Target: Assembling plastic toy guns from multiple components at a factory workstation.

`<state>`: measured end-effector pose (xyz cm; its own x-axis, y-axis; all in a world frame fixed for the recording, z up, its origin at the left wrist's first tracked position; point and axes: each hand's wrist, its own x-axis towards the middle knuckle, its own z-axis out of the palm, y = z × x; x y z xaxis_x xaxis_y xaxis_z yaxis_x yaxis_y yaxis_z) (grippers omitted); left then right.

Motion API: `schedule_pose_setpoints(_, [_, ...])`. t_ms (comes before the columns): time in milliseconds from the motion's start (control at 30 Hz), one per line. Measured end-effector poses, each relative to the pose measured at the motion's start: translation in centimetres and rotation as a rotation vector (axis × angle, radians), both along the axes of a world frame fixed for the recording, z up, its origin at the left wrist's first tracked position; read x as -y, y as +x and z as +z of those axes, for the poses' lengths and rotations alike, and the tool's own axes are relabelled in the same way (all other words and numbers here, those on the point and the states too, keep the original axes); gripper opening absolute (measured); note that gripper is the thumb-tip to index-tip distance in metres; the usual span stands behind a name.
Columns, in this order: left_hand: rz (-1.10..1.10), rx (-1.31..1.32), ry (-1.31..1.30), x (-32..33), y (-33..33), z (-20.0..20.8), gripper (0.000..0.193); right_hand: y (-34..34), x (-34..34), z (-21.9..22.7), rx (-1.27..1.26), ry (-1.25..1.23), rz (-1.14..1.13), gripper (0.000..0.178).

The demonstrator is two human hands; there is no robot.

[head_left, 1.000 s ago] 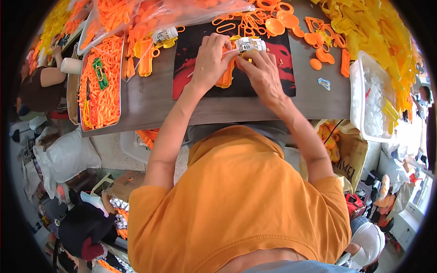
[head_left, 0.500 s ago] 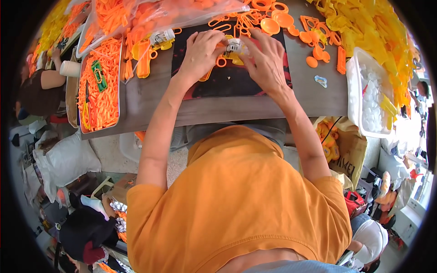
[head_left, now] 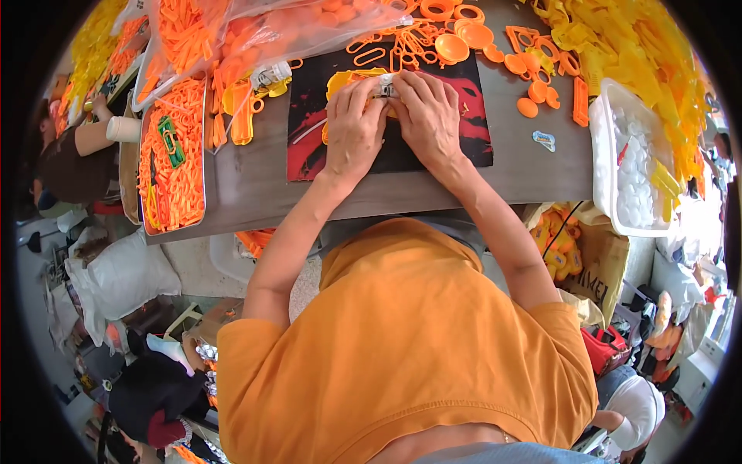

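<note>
My left hand and my right hand meet over a black and red mat. Their fingertips are closed around a small white and clear cylindrical part, its kind not plain. Beneath and beside my left fingers lies a yellow-orange plastic piece, partly covered by the hand. Left of the mat, a similar whitish cylinder rests on an orange toy-gun-like piece.
A tray of small orange parts stands at the left, with a green tool on top. Orange rings and cups lie beyond the mat. A white bin of clear parts and yellow pieces are at the right.
Both hands have drawn closer together, now pinching the whitish cylinder between them. My left hand has moved right and nearer, baring more of the mat's left side.
</note>
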<state>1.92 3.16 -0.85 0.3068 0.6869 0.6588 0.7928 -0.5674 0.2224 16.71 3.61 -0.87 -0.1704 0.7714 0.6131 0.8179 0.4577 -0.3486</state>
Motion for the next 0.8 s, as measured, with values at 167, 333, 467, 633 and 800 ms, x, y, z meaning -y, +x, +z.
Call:
schedule_pose_setpoints(167, [-0.124,-0.017,-0.056,-0.5,-1.6,1.3,0.022,-0.5,0.0,-0.6,-0.097,0.016,-0.036,0.030])
schedule_pose_setpoints(333, [-0.178,-0.037,-0.027,-1.9,-1.8,1.2,0.027,-0.4,0.1,-0.8,-0.123,0.021,-0.006,0.030])
schedule_pose_setpoints(467, [-0.133,-0.007,-0.022,-2.0,-1.2,1.2,0.024,-0.5,-0.2,-1.1,-0.120,0.029,0.033,0.032])
schedule_pose_setpoints(633, [-0.134,-0.074,-0.152,-0.1,-2.4,1.3,0.047,1.0,-0.5,0.7,-0.333,-0.234,0.163,0.038])
schedule_pose_setpoints(800, [0.031,-0.064,-0.162,1.3,-5.9,0.6,0.050,1.3,-6.3,-0.2,-0.171,-0.119,0.384,0.027])
